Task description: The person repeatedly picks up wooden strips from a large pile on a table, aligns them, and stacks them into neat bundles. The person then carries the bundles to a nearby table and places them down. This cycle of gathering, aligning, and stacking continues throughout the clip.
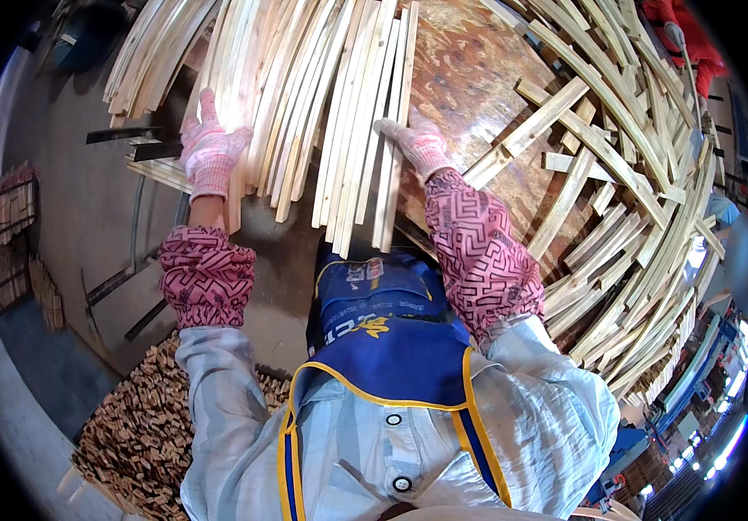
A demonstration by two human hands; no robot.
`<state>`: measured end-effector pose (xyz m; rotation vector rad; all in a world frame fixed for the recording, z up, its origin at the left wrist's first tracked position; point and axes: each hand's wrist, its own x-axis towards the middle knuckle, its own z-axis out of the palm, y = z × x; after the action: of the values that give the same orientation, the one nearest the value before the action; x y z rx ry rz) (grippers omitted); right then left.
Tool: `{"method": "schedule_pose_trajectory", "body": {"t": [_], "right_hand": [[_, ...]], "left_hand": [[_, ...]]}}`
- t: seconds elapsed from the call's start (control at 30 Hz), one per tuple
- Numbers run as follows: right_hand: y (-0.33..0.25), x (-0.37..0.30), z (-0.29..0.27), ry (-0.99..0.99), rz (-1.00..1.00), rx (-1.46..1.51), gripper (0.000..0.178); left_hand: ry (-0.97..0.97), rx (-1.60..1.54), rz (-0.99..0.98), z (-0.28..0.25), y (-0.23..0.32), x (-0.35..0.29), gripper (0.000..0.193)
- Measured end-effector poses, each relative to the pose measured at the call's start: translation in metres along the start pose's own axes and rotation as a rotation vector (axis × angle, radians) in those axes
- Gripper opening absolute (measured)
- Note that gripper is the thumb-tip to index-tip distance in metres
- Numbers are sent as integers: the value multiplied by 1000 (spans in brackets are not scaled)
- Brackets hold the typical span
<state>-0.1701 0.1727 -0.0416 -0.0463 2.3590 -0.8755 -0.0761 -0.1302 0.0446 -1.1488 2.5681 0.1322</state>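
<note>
Fingers (209, 113) of the left hand (211, 152), in a pink knitted glove, lie stretched out and close together, flat on top of the bundle of long pale wood strips (304, 104); they press down on the strips and pinch nothing. At the right edge of the same bundle, the right hand (417, 146), gloved the same way, lies palm down with its fingers (389, 127) pointing left onto the strips, loosely together, resting rather than gripping.

That bundle lies on a brown board surface (465, 78), its near ends overhanging the edge toward the person's blue apron (391, 347). To the right of the bundle, a loose heap of shorter wood slats (617, 200) spreads across the surface, some crossing one another. Below and left of the bundle, beside the person's left elbow, a crate (74, 478) on the floor is filled to the top with short wood offcuts (144, 425). Far right of the bundle, at the upper corner, another person's red sleeve (695, 35) shows.
</note>
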Motion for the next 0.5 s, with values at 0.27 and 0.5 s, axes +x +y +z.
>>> {"method": "schedule_pose_trajectory", "body": {"t": [0.27,0.5], "right_hand": [[-66,-51,11,38,246,-214,117],[-88,-58,64,208,136,-407,121]], "left_hand": [[-17,-9,-11,-1,0,1,104],[89,-65,125,3,-8,-6,108]]}}
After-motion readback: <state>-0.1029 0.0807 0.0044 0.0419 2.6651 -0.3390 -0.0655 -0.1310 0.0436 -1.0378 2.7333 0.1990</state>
